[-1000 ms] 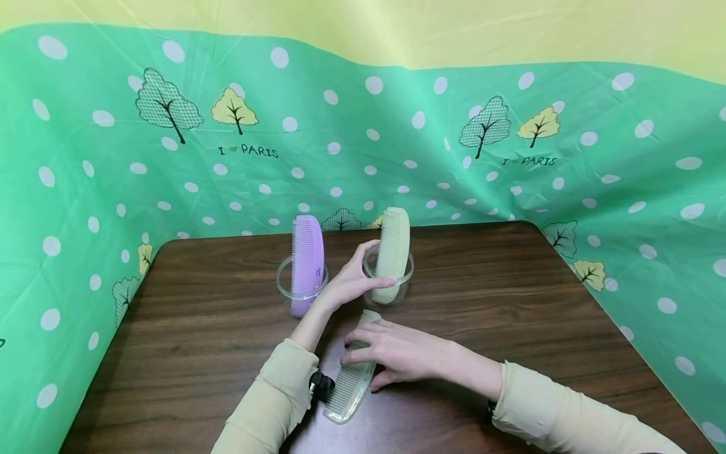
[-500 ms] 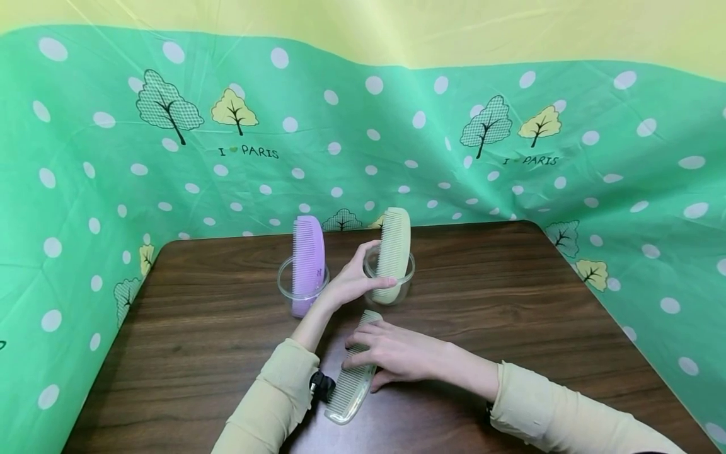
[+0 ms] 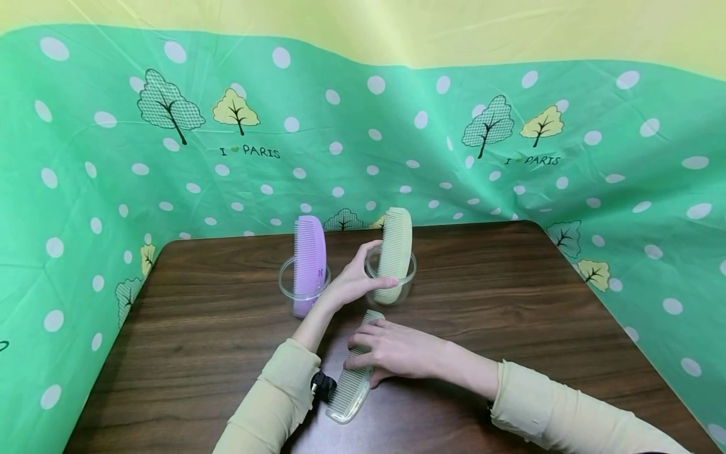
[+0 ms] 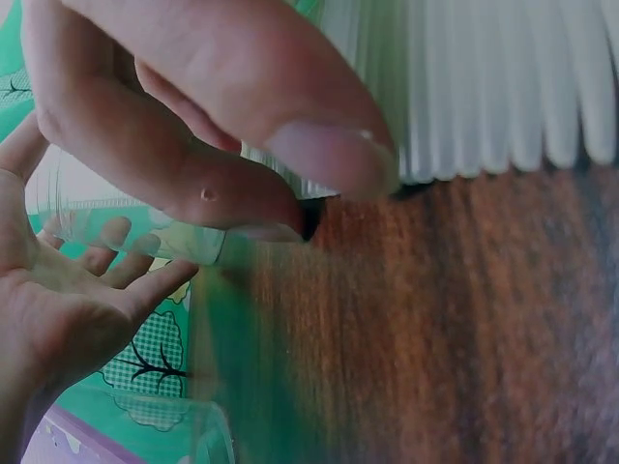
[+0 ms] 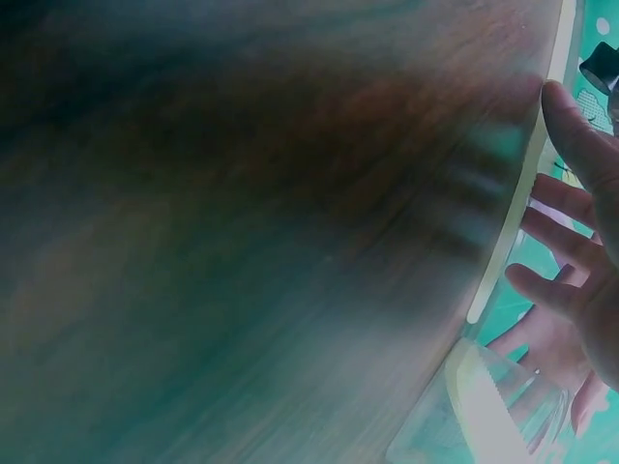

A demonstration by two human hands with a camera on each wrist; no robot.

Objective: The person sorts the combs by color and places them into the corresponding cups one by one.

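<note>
A pale translucent comb (image 3: 348, 396) lies slantwise on the dark wooden table. My right hand (image 3: 403, 350) spans it from above, fingers curled over the toothed side and thumb at the smooth back edge. Close up in the left wrist view, its fingertips meet the comb's teeth (image 4: 513, 87). Further back, my left hand (image 3: 353, 280) grips a clear cup (image 3: 405, 292) round its side, thumb at the front. In that cup stands a pale green comb (image 3: 398, 243), teeth facing left. The right wrist view shows the flat comb (image 5: 513, 208) edge-on beside my thumb.
Left of my left hand, a purple comb (image 3: 309, 258) stands in a second clear cup (image 3: 280, 280). A small black device (image 3: 323, 386) sits on my left wrist, close beside the flat comb. Green dotted cloth (image 3: 351, 170) hangs behind the table (image 3: 198, 328).
My right hand has shifted slightly, its thumb drawing in against the flat comb's back edge. My left hand stays on the cup.
</note>
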